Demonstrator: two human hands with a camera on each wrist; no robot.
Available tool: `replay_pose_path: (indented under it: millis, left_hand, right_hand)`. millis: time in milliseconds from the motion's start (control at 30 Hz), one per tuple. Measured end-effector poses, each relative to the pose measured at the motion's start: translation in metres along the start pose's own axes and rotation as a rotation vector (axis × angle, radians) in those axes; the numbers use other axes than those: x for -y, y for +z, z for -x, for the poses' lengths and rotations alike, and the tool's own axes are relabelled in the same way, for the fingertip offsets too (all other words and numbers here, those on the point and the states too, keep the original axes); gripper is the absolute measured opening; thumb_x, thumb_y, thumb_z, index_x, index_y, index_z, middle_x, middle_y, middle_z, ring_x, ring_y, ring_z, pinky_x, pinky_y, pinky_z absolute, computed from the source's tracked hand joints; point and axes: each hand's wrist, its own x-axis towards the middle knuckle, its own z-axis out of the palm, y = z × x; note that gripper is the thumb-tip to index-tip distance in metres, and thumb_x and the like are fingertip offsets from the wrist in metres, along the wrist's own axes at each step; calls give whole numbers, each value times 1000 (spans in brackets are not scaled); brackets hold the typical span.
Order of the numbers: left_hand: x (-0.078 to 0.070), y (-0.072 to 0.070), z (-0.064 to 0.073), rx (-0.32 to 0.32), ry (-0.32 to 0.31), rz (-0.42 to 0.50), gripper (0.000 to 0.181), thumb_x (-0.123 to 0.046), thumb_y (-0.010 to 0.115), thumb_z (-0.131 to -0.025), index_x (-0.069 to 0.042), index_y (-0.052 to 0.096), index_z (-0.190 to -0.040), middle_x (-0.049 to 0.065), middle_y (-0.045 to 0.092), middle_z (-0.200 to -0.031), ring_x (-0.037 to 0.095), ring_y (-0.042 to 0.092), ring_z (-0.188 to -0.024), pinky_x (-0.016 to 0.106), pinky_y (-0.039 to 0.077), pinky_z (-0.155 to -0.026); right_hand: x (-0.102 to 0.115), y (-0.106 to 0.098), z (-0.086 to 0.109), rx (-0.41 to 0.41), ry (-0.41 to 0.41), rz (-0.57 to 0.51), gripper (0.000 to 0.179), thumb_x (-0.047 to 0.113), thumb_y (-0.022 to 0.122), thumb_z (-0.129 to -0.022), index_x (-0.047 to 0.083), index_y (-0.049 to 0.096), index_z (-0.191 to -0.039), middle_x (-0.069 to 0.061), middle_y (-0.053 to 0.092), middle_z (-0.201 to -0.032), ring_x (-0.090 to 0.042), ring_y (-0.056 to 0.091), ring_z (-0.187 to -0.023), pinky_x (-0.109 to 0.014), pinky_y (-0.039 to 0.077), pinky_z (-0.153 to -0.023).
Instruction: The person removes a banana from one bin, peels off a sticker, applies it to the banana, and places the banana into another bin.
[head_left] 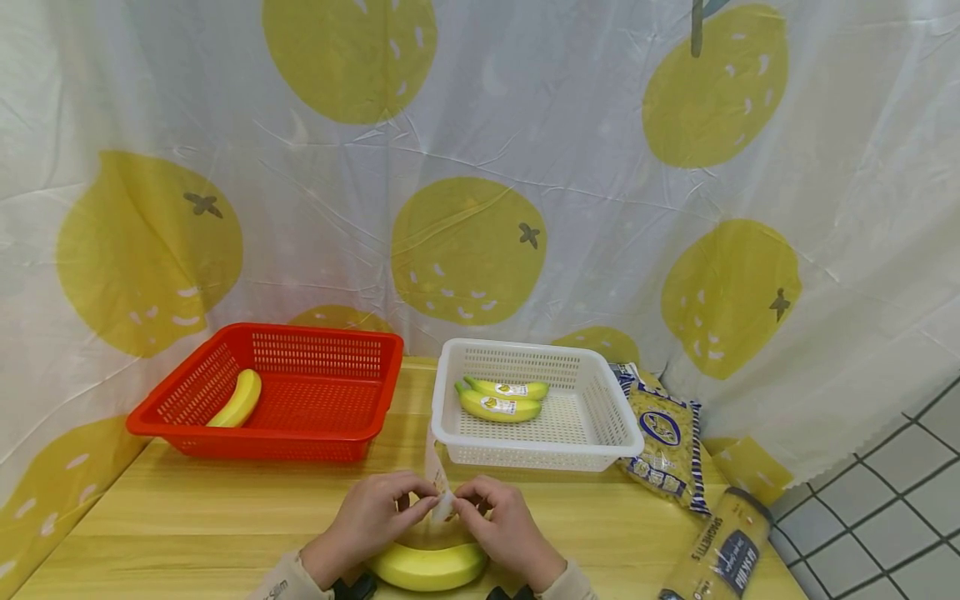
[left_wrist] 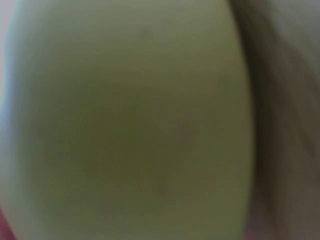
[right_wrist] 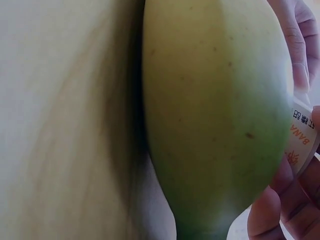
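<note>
Table held five things around the hands

The table (head_left: 225,517) had a yellow wood grain. A banana (head_left: 429,569) lay on it between the wrists, on the near side of the fingers. The red basket (head_left: 277,447) stood beyond the left hand (head_left: 372,517), off to its left; the white basket (head_left: 525,457) stood beyond the right hand (head_left: 510,525). Past that hand's right side lay the pasta bag (head_left: 660,442), just beside the white basket, and, nearer, the spaghetti (head_left: 720,550) on its side.

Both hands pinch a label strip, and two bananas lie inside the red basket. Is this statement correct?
The count is wrong: the head view shows one banana inside the red basket. The left hand and right hand pinch the label strip.
</note>
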Motion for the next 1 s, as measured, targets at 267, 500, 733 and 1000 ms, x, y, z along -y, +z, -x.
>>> replay_pose_path:
  millis: [267, 500, 733, 1000]
  left_hand:
    - [0, -1, 0, -3, -8, -1, 20, -16, 86, -83, -30, 75, -92, -22, 69, -86, -12, 48, -64, 7, 39, -57]
    - [1, -2, 1, 4, -16, -8, 20, -15, 86, -83, -31, 75, -92, -22, 68, -86, -12, 48, -64, 8, 39, -56]
    - [2, -2, 0, -4, -6, -13, 21, -16, 86, -83, -31, 75, -91, -22, 69, -87, -12, 47, -63, 7, 38, -56]
    - [3, -2, 1, -15, 9, -12, 21, -15, 87, -83, -30, 74, -91, -21, 69, -88, -11, 47, -63, 6, 38, -57]
  right_hand:
    - [0, -2, 0, 6, -4, 6, 9, 20, 65, -103, 17, 74, -103, 1, 75, -93, -10, 67, -74, -27, 58, -66]
    - [0, -3, 0, -5, -8, 21, 9, 22, 65, -103, 19, 74, -103, 5, 75, -93, -7, 66, -76, -26, 57, -65]
    - [1, -4, -1, -24, -18, 53, 9, 22, 66, -102, 18, 74, -102, 6, 74, -93, 0, 64, -77, -25, 57, -66]
    - [1, -5, 0, -29, -12, 57, 8, 21, 67, -102, 18, 74, -102, 4, 74, -92, 0, 63, -77, -24, 56, -66]
